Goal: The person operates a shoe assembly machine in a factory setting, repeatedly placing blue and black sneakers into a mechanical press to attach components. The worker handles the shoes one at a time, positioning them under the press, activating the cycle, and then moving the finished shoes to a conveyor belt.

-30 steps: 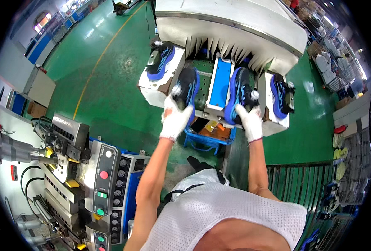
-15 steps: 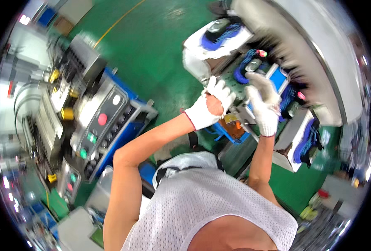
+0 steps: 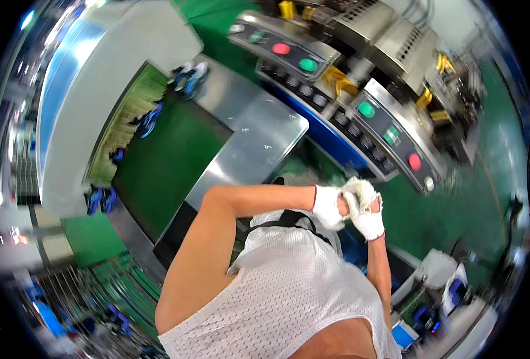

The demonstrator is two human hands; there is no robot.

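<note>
The gloved left hand [image 3: 329, 207] and right hand [image 3: 367, 220] have their grip together, whether around anything I cannot tell, and the nearer push-button control box [image 3: 400, 141], at the machine's [image 3: 396, 51] front edge, lies ahead-right, its long axis slanting rightward toward the body, closer to the right hand

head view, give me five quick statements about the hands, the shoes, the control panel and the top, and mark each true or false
1. The left hand and the right hand touch each other. True.
2. Both hands are bare. False: both wear white gloves.
3. A blue shoe sits by the fringe of the pale machine. True.
4. The control panel nearest the hands has a red button. True.
5. The person's top is solid black. False: it is a white mesh top.
</note>
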